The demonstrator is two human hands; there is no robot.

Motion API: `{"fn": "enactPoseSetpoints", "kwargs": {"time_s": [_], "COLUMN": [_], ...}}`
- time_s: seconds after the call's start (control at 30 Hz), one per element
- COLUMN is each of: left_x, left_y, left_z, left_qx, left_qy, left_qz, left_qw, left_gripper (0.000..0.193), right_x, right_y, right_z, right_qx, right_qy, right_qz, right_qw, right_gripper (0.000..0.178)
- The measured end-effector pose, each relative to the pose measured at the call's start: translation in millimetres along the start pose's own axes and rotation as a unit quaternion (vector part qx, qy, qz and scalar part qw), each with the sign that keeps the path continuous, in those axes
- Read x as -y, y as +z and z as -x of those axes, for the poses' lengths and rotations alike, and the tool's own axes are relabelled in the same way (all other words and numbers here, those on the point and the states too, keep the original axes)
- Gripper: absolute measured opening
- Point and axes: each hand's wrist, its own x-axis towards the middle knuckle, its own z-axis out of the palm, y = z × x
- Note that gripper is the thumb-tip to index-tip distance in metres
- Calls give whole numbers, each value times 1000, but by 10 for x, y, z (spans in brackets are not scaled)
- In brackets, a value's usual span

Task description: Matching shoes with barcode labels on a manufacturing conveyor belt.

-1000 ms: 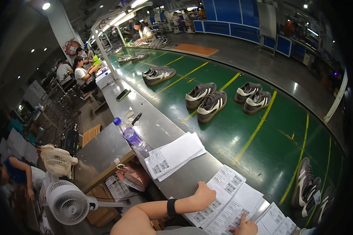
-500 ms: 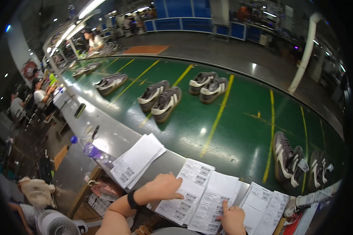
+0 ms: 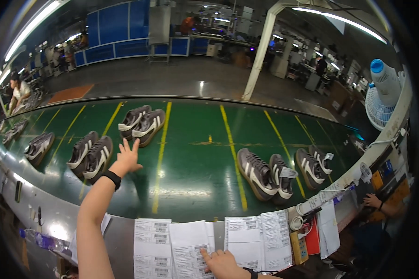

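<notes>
My left hand point(image 3: 127, 159) is stretched out over the green belt point(image 3: 195, 172), its fingers spread and holding nothing. Just beyond its fingertips stands a pair of dark grey sneakers point(image 3: 149, 128) with white stripes and gum soles. Another such pair of sneakers point(image 3: 98, 158) lies to the left of my wrist. My right hand point(image 3: 225, 265) rests on a sheet of printed barcode labels point(image 3: 191, 251), index finger extended onto it and the other fingers loosely bent. Beside that sheet lie further label sheets point(image 3: 152, 246) on the metal ledge.
Two pairs of sneakers with paper tags point(image 3: 258, 174) stand to the right on the belt. A power strip point(image 3: 299, 246) and coiled white cable point(image 3: 297, 223) sit right of the sheets. A purple-labelled bottle point(image 3: 44, 241) lies at left. A co-worker's hand point(image 3: 372, 201) shows at far right.
My left hand has left the label sheets and reached forward over the belt toward a pair of sneakers. My right hand stays on the sheet. The view has swung to the right.
</notes>
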Motion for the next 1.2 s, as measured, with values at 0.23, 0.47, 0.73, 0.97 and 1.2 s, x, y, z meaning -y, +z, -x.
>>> {"fn": "enactPoseSetpoints", "kwargs": {"time_s": [0.23, 0.47, 0.73, 0.97, 1.2], "left_x": [-316, -360, -45, -952, -1135], "left_y": [-388, -271, -350, -684, -481], "left_z": [-967, -1441, -1204, 592, 1580], "left_qx": [-86, 23, 54, 246, -71], "left_qy": [-47, -129, -25, 242, 322], "left_qz": [32, -7, 92, 186, 153], "left_qw": [995, 991, 994, 920, 931], "left_gripper": [99, 85, 86, 76, 58], "right_x": [3, 18, 9, -89, -149], "right_y": [-99, -65, -192, -50, -339], "right_z": [-7, 6, -71, -31, -72], "right_qx": [18, 45, 22, -24, -2], "right_qy": [11, 36, 23, 38, 26], "right_qz": [-51, -57, -90, -96, -123], "right_qw": [998, 997, 995, 994, 992], "right_gripper": [57, 68, 61, 69, 64]}}
